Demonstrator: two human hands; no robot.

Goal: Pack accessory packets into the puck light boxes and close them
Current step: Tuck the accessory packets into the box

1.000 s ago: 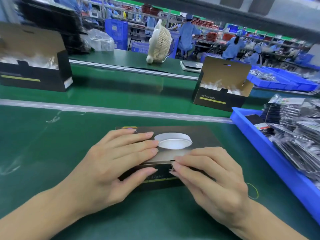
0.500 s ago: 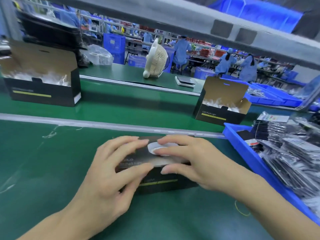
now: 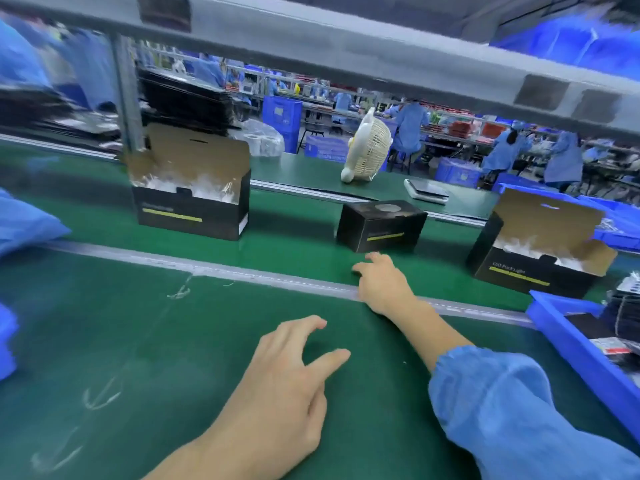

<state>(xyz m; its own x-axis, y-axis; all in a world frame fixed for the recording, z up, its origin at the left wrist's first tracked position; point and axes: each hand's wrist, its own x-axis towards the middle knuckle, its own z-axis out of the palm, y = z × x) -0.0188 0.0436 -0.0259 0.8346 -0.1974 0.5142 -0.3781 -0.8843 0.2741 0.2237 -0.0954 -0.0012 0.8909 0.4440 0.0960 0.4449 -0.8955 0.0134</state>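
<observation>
Left hand (image 3: 284,372) spread, fingers relaxed, over the near part of the bench (image 3: 138,341); right hand (image 3: 382,282) open at the far edge, holding nothing. Just beyond on the belt (image 3: 294,237), closed box (image 3: 381,226), between two open boxes (image 3: 192,199) (image 3: 540,251). Blue bin (image 3: 568,337) of packets (image 3: 627,306) at the right edge.

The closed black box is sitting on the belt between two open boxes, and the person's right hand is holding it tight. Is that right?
Not quite. In the head view the right hand is open and apart from the closed black box, just in front of it. The box does sit on the belt between the two open boxes.
</observation>
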